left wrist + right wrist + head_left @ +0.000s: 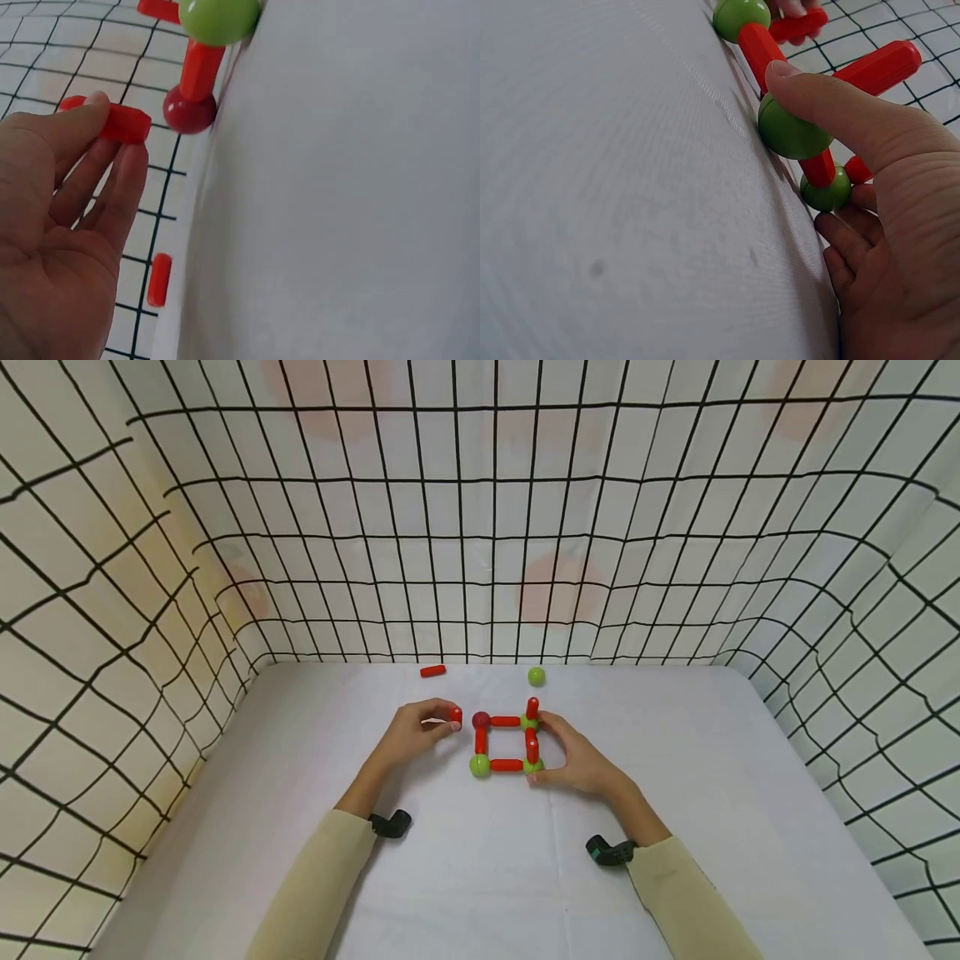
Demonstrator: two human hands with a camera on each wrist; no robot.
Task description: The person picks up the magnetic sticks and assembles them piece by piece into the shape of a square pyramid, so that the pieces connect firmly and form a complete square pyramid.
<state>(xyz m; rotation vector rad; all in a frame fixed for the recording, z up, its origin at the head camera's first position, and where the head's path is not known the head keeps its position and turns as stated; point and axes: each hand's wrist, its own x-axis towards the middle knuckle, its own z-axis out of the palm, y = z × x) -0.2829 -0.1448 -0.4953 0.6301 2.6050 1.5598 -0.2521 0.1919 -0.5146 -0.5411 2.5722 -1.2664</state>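
A square frame of red rods and balls lies on the white table; one corner is a dark red ball [481, 720], the others green balls [480, 766]. Two more red rods [889, 66] stand up from its right-hand corners. My left hand [420, 727] pinches a loose red rod [126, 124] between thumb and fingertips, just left of the dark red ball. On the frame's right side, my right hand [581, 760] spans two corners. Its thumb presses the near green ball [791, 135], and its fingers touch the far green ball [826, 189].
Near the back edge of the white table [480, 877] lie a spare red rod [432, 671] and a single green ball [536, 677]. A black grid net [495, 535] over pale cloth rises behind the table and along both sides.
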